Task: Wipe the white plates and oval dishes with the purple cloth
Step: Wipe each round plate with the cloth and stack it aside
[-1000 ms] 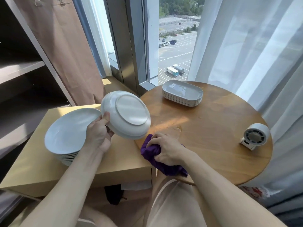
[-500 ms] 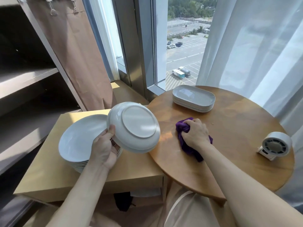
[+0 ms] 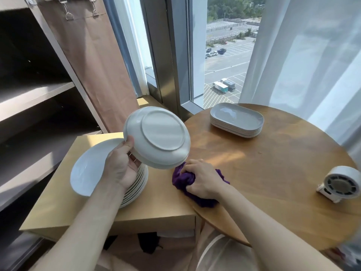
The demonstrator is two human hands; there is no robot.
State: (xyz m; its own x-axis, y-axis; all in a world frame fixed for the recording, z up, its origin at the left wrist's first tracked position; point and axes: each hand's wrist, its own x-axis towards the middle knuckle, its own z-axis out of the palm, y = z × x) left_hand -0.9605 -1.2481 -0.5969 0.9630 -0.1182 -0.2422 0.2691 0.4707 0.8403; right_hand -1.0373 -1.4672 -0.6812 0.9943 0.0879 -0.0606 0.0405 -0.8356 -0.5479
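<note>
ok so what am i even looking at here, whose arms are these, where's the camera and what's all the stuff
There is no machine here. These are a person's two bare arms, filmed by a wide-angle camera worn on their head that looks forward and down. That is why the arms reach in from the bottom edge.

The left hand grips a white round plate by its rim, tilted so its underside faces the camera. The right hand clutches a bunched purple cloth at the near edge of the round wooden table.

Below the left hand, a stack of white round plates sits on a light wooden cabinet. On the table's far side is a stack of pale oval dishes. At its right is a small white round device with a grille.

The job is wiping the dishes with that cloth.
</note>
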